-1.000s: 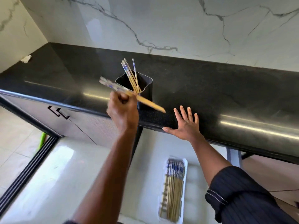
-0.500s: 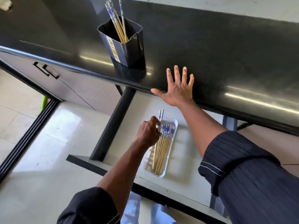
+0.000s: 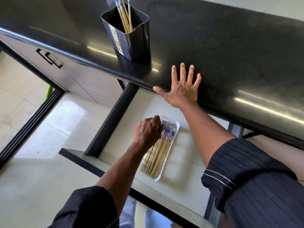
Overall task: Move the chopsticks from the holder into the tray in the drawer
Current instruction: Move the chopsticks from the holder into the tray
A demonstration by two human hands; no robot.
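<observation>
Where the pale bamboo chopsticks (image 3: 158, 153) with blue-and-white patterned tops lie side by side, they fill a narrow white plastic tray (image 3: 158, 178) that sits on the pale floor of the pulled-out, dark-edged drawer (image 3: 185, 153). Above the drawer runs a glossy black stone worktop (image 3: 230, 55), streaked with reflections. Near its front edge stands the dark, square-mouthed plastic holder (image 3: 131, 41), with other chopsticks (image 3: 125, 20) leaning upright inside it. Left of the drawer are grey cabinet doors (image 3: 82, 79) with black bar handles (image 3: 49, 59). Below them lies a pale tiled floor (image 3: 19, 99) crossed by a black sliding-door track (image 3: 31, 122).

The upper edge of the view cuts off the tops of the other chopsticks, and something green (image 3: 47, 94) by the cabinet shows too little to name.

The left hand (image 3: 148, 130) hangs over the patterned end of the tray, knuckles up. Its fingers are curled under and hidden, so whether it grips any chopstick cannot be told. The right hand (image 3: 182, 89) lies flat on the worktop's front edge, fingers straight and spread, holding nothing.
</observation>
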